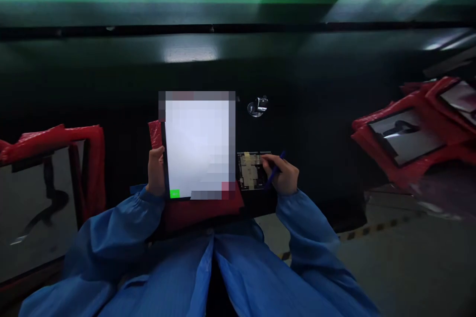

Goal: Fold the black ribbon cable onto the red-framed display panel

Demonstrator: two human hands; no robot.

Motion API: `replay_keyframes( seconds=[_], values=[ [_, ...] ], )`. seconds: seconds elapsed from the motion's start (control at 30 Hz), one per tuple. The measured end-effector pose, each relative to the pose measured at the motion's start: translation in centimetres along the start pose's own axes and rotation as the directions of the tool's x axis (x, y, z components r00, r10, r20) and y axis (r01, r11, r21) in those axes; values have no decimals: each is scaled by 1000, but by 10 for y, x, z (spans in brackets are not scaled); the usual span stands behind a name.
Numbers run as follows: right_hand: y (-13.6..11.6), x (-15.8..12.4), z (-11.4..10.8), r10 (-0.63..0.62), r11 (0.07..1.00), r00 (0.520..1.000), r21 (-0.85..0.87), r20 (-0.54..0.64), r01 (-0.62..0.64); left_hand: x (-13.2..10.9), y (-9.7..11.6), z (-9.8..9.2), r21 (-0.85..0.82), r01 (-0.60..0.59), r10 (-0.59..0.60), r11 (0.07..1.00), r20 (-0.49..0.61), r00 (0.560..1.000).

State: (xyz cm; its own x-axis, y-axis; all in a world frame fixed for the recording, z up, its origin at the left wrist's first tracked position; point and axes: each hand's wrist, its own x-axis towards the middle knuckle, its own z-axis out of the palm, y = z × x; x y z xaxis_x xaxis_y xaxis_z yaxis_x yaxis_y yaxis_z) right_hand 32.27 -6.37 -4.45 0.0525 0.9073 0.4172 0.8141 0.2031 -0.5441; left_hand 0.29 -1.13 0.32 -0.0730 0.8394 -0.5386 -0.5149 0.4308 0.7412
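My left hand (156, 171) grips the left edge of a lit tablet (197, 146) in a red case, held upright in front of my chest. Its screen is blurred out, with a small green patch at the lower left. My right hand (284, 176) holds a thin blue pen (275, 171) and rests against a small dark board with beige tape strips (251, 169), just right of the tablet. Both of my arms are in blue sleeves.
A dark glossy belt or table (316, 124) runs across in front of me, with a small shiny metal fitting (257, 106) on it. Tablets in red cases lie at the right (405, 136) and at the left (44, 178). Grey floor with striped tape (372, 230) shows at the lower right.
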Motion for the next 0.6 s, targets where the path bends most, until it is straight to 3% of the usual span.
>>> replay_keyframes(
  seconds=[0.17, 0.43, 0.6],
  values=[
    [5, -4, 8, 32, 998, 999, -51, 10, -32, -2, 0, 1, -44, -9, 5, 999, -94, 996],
    [2, -2, 6, 56, 998, 997, -42, 43, -55, -5, 2, 5, -112, 80, -85, 991, -40, 996],
    [3, 1, 5, 82, 996, 994, -24, 67, -81, -5, 1, 2, -96, 48, -51, 994, -35, 998]
  ],
)
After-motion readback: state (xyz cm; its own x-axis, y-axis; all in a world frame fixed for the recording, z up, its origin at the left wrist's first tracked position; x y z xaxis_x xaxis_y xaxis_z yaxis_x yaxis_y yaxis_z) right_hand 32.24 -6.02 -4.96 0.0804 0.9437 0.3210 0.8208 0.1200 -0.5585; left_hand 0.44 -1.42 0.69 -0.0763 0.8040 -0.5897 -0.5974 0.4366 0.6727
